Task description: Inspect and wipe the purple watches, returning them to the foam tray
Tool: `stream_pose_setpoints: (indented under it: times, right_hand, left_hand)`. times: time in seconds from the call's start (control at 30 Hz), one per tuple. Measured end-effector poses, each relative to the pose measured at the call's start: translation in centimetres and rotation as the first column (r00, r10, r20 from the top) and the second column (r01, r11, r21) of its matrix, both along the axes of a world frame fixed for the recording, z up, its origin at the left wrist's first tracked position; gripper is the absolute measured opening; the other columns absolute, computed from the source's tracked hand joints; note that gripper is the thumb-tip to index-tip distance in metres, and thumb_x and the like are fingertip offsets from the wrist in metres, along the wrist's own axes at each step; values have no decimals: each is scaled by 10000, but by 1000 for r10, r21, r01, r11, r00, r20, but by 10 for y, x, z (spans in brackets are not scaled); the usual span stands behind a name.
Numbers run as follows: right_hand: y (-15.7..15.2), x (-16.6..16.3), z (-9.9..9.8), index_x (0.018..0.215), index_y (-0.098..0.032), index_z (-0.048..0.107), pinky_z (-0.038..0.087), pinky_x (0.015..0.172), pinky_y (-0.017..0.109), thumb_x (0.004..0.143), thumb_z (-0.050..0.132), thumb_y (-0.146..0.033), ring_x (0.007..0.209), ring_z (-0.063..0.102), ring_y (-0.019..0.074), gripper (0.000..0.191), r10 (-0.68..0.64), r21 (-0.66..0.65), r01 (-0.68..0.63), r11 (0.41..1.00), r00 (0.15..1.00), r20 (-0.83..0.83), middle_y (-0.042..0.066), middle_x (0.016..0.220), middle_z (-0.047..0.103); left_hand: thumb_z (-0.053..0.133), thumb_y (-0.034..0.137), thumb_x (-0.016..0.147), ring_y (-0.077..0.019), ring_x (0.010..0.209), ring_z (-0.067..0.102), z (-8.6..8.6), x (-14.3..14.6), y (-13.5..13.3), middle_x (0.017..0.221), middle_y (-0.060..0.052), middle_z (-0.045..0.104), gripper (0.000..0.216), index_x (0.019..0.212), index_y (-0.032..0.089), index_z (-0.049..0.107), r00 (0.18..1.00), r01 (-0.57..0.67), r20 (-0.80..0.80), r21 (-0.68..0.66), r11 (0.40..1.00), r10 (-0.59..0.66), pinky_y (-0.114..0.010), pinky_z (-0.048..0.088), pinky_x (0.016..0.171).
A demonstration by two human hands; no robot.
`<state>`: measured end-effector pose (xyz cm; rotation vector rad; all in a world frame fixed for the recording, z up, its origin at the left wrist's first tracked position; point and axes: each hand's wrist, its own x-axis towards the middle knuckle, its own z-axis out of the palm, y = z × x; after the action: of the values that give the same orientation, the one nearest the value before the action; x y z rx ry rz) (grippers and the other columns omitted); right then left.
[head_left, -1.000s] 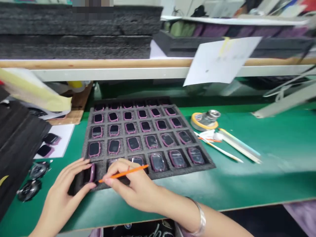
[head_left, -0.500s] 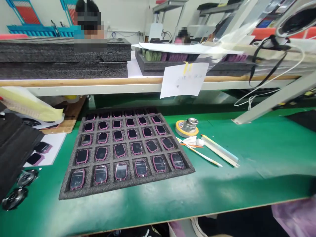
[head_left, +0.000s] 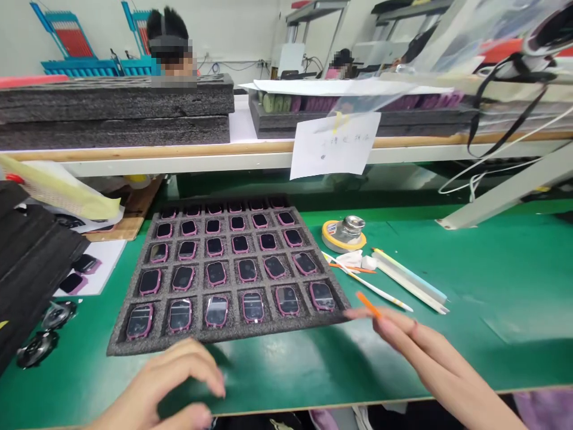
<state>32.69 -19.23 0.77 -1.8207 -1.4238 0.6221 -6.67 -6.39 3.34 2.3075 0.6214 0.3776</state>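
Readable text: none for certain | white sheet (head_left: 333, 164), hanging at far shelf (head_left: 201, 164): a row of dark, handwritten-looking characters, too blurred to read; dark spot below | tape roll (head_left: 342, 245), right on surface (head_left: 492, 269): printed label (head_left: 331, 229), too small to read

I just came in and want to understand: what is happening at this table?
A person's right hand holds an orange stick near the front right corner of a dark foam tray. The left hand appears to hold nothing and is in front of the tray, fingers curled. Purple-framed watches lie in the tray's slots. A roll of tape is on the green table, to the right.
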Motion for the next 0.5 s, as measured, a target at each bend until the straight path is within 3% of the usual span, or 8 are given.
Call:
stream_pose_setpoints:
  times: [0.07, 0.17, 0.27, 0.33, 0.4, 0.5]
  right_hand:
    - [19, 17, -19, 889, -269, 765, 609, 670, 408, 944, 439, -606, 822, 742, 317, 472, -242, 102, 222, 970, 932, 272, 112, 864, 774]
    - [34, 29, -47, 935, -204, 763, 584, 753, 524, 935, 457, -556, 801, 714, 356, 467, -349, 156, 312, 937, 858, 376, 165, 868, 747]
    - [39, 16, -59, 1197, -173, 697, 505, 979, 612, 975, 446, -484, 1068, 674, 376, 458, -360, 204, 303, 931, 854, 376, 200, 1125, 720]
    - [44, -5, -60, 1353, -209, 596, 488, 1065, 564, 1015, 416, -445, 1222, 627, 320, 449, -313, 206, 253, 945, 883, 350, 161, 1304, 672]
    - [49, -28, -58, 1502, -232, 429, 485, 1105, 522, 1038, 404, -422, 1329, 567, 273, 503, -264, 184, 215, 959, 913, 311, 138, 1449, 584]
    - [53, -56, -58, 1607, -253, 195, 404, 1180, 551, 1046, 410, -410, 1478, 401, 273, 621, -211, 115, 191, 975, 956, 203, 147, 1610, 383]
  left_hand:
    - [588, 334, 964, -216, 1188, 650, -12, 11, 9, 1295, -26, 678, 253, 1211, 346, 643, 996, -82, -29, 175, 981, 88, -317, 588, 968]
    - [615, 353, 948, -294, 1383, 515, -36, 17, 15, 1506, -80, 530, 503, 1437, 314, 506, 972, -182, -56, 448, 875, 230, -455, 530, 1076]
    - [619, 363, 943, -340, 1414, 474, -53, 17, 16, 1549, -112, 482, 590, 1502, 279, 452, 967, -167, -53, 602, 780, 248, -525, 518, 1074]
    - [617, 323, 943, -334, 1420, 470, -58, 16, 17, 1556, -101, 477, 570, 1493, 287, 474, 972, -156, -35, 648, 745, 234, -518, 496, 1100]
    - [616, 281, 942, -315, 1422, 471, -61, 14, 19, 1552, -88, 485, 557, 1484, 297, 489, 975, -154, -19, 666, 730, 222, -493, 471, 1129]
    - [619, 283, 943, -312, 1419, 478, -63, 5, 27, 1540, -85, 505, 565, 1491, 304, 482, 974, -149, -30, 660, 736, 224, -496, 449, 1148]
